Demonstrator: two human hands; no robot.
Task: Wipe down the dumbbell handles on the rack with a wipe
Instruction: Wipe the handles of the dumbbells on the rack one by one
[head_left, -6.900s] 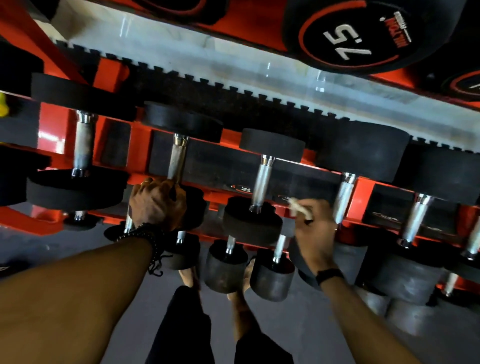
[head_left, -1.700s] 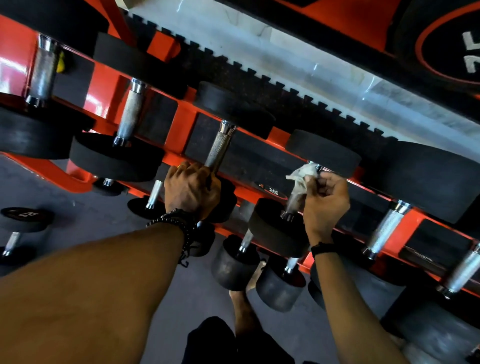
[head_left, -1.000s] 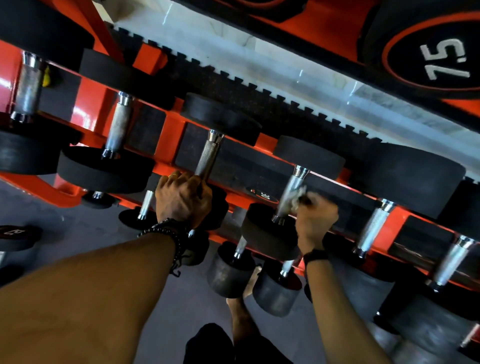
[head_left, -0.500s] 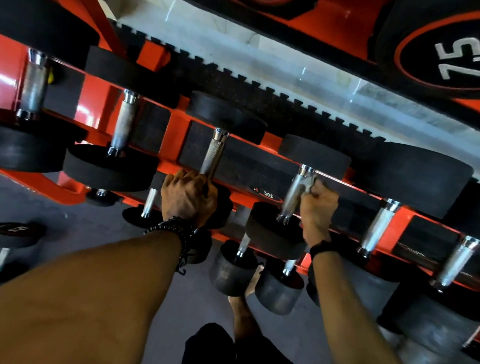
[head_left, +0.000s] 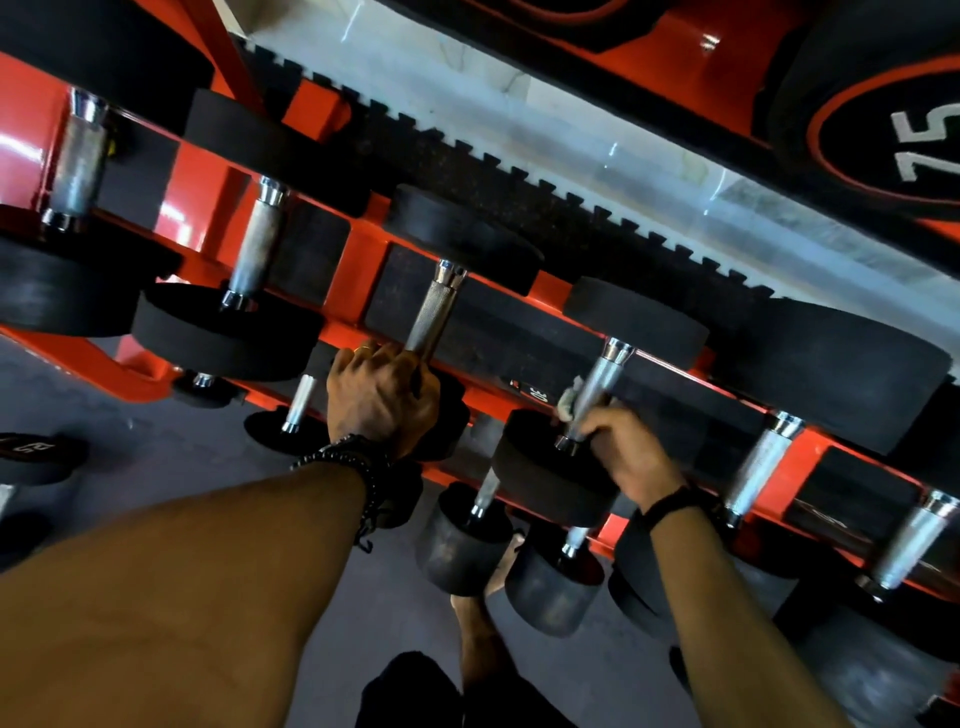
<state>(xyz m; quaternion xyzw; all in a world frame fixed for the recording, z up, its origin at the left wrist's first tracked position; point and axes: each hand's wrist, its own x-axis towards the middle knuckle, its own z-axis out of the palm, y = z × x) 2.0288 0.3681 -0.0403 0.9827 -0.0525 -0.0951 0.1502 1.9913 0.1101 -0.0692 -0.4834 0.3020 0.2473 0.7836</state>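
Observation:
A red rack (head_left: 332, 260) carries a row of black dumbbells with knurled steel handles. My right hand (head_left: 621, 452) grips the low end of one handle (head_left: 597, 382), wrapping a white wipe (head_left: 570, 397) around it; a corner of the wipe pokes out on the handle's left side. My left hand (head_left: 379, 397) grips the near end of the neighbouring handle (head_left: 434, 314), by its front weight head. A black beaded bracelet circles the left wrist, a dark band the right.
More handles lie to the left (head_left: 257, 241) and right (head_left: 756, 465). A lower tier holds smaller dumbbells (head_left: 460, 538). A big "75" dumbbell head (head_left: 893, 140) sits on the rack above. One dumbbell (head_left: 31, 452) lies on the grey floor at left. My bare foot shows below.
My right hand has slid with the wipe down the handle from near its far collar to the near end. My left hand has kept its grip on the neighbouring handle.

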